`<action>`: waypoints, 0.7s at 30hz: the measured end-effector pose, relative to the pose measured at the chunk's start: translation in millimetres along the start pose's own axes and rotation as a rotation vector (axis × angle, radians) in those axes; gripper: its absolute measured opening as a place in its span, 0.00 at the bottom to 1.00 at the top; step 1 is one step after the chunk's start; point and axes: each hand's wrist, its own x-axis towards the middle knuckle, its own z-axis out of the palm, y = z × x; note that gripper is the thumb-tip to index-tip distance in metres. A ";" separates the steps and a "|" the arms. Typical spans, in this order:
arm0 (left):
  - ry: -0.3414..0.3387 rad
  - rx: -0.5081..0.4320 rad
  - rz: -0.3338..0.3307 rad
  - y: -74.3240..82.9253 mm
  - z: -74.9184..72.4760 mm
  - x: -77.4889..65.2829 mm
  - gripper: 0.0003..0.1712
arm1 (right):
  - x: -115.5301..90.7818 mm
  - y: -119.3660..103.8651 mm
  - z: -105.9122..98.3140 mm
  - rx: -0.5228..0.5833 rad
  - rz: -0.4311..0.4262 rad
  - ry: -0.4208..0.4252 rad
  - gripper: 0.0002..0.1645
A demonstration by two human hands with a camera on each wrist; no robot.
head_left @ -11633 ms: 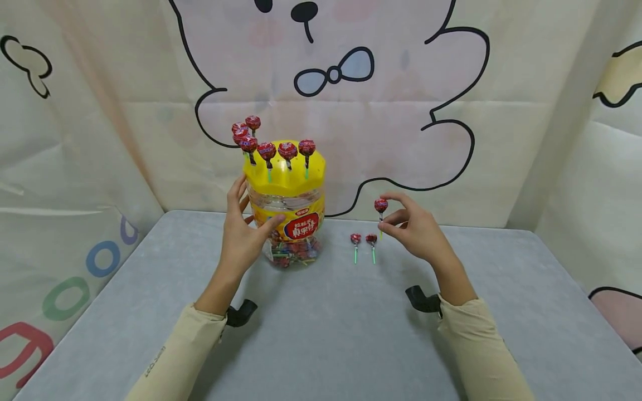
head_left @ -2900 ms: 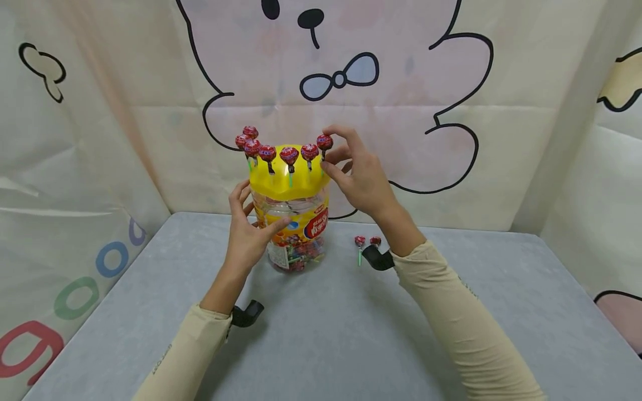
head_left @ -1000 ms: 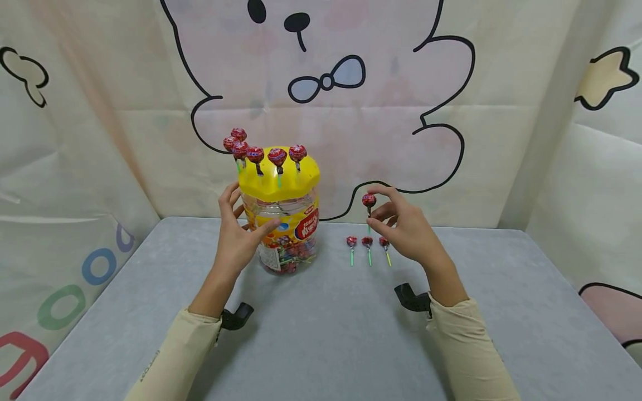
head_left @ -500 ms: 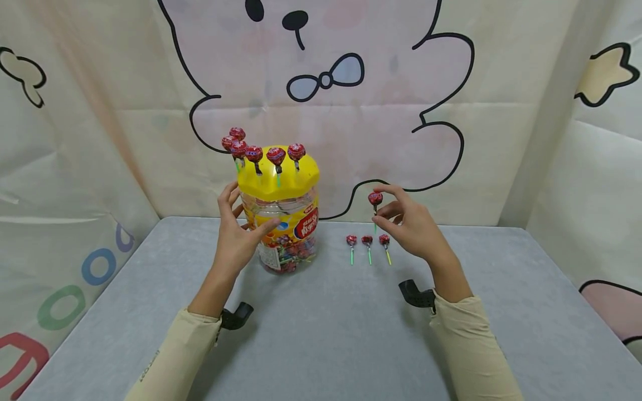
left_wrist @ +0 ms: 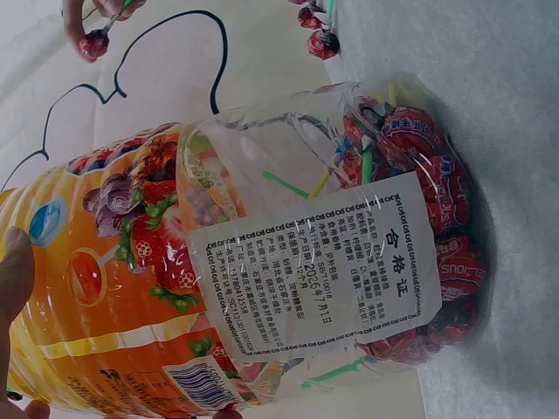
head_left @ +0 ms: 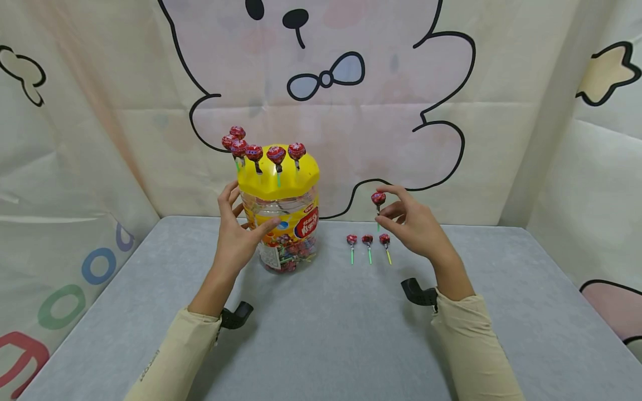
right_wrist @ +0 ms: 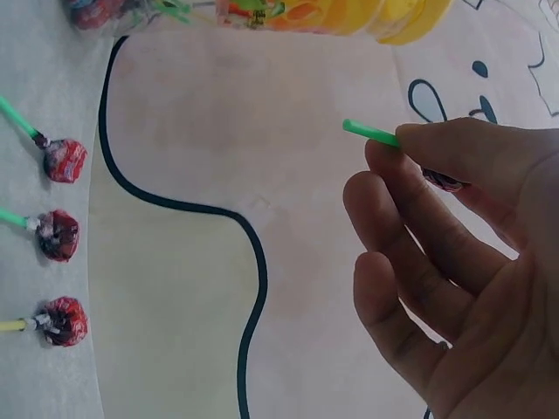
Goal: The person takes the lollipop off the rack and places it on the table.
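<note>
A clear plastic candy jar stands upright on the table, its scalloped yellow lid on top. My left hand holds the jar from the left, thumb across its front. Several red-wrapped lollipops stick up along the lid's left and front rim. To the right, above the table, my right hand pinches the green stick of another lollipop, head upward. Below it three lollipops lie in a row: two with green sticks and one with a yellow stick.
Wrapped lollipops fill the bottom of the jar, beside a white paper label. The grey table ends at a cartoon-printed curtain behind. Black wrist cameras project inward from both forearms.
The yellow-stick lollipop, earlier in my right hand, now lies in the row. My right hand came away from the lid's right side with a green-stick lollipop, then drifted slightly right. The left hand stays.
</note>
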 end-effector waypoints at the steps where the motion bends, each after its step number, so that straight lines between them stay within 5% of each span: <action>1: -0.002 0.000 0.001 0.3 0.1 0.1 0.56 | 0.2 2.0 -0.6 -0.001 0.009 -0.003 0.34; 21: -0.013 0.006 -0.003 1.1 0.4 -0.3 0.55 | -5.0 47.2 -13.4 -0.050 0.187 -0.140 0.34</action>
